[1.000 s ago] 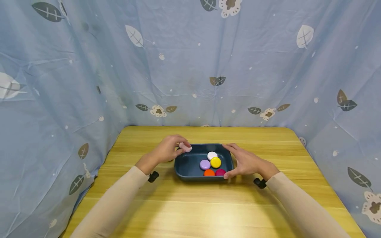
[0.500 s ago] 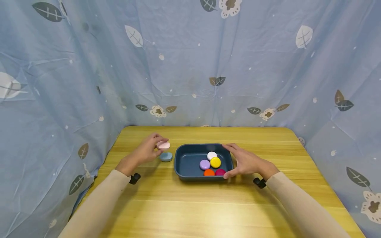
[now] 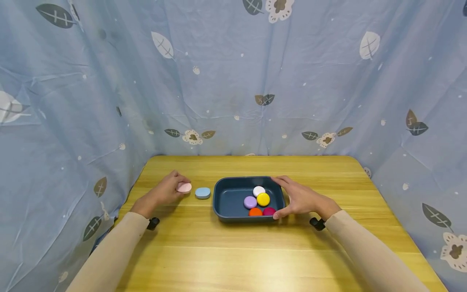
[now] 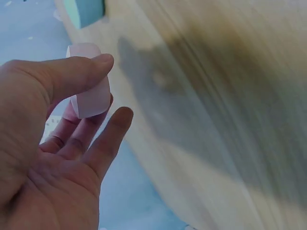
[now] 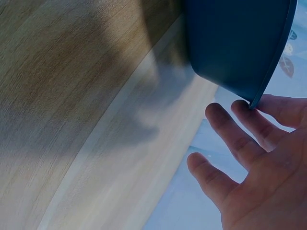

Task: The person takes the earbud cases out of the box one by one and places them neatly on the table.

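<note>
My left hand (image 3: pixel 160 193) pinches a pale pink oval block (image 3: pixel 184 187) between thumb and fingers, left of the dish. In the left wrist view the pink block (image 4: pixel 91 96) shows its smooth side, with the thumb across it. A light blue oval block (image 3: pixel 202 193) lies on the table between that hand and a dark blue rectangular dish (image 3: pixel 228 202). My right hand (image 3: pixel 300 197) holds the dish's right end, thumb at the near corner and fingers at the far one. In the right wrist view, fingertips (image 5: pixel 242 106) touch the dish's rim and the other fingers are spread.
Inside the dish sit several round pieces: white (image 3: pixel 259 191), yellow (image 3: pixel 263 199), lilac (image 3: pixel 250 202), orange (image 3: pixel 255 212) and magenta (image 3: pixel 269 211). The dish stands on a wooden table (image 3: pixel 226 255). A blue patterned curtain (image 3: pixel 226 81) encloses the back and sides.
My left hand has moved left from the dish's left end with the pink block, passing over the blue block, and is now lower on its left. My right hand stays on the dish.
</note>
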Motion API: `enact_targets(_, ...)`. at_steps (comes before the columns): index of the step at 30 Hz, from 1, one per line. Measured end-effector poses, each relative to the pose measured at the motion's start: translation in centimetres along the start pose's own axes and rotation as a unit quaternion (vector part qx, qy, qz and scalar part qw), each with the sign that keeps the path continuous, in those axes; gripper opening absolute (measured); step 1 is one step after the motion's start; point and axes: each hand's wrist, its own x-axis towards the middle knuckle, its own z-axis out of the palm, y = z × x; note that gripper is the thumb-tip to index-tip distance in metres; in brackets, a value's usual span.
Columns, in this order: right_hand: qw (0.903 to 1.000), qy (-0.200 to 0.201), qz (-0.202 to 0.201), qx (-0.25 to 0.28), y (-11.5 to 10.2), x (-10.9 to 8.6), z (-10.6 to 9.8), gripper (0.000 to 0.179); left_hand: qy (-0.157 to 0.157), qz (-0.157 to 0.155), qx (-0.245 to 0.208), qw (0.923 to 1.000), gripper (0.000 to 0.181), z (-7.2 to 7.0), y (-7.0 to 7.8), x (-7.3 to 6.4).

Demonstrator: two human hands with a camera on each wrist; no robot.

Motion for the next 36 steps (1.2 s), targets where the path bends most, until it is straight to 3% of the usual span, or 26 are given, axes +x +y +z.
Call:
enact_targets(10, 1.0000, 0.001, -0.001, 0.001, 0.0, 0.0, 0.1, 0.143, -0.038, 0.014, 0.024, 0.9989, 0.042, 1.3, -1.8, 0.1)
enact_targets(22, 1.0000, 0.002, 0.001, 0.004, 0.1, -0.1, 0.1, 0.143, -0.054, 0.003, 0.016, 0.9984, 0.048, 1.3, -1.7, 0.2)
enact_targets(30, 1.0000, -0.007, -0.006, -0.003, -0.2, 0.0, 0.0, 0.142, -0.054, -0.016, -0.009, 0.9984, 0.062, 0.3, -0.5, 0.1)
enact_targets(36, 0.9999, -0.014, -0.005, 0.003, 0.0, -0.2, -0.2, 0.142, -0.039, 0.002, -0.012, 0.9992, 0.059, -0.6, 2.4, 1.1)
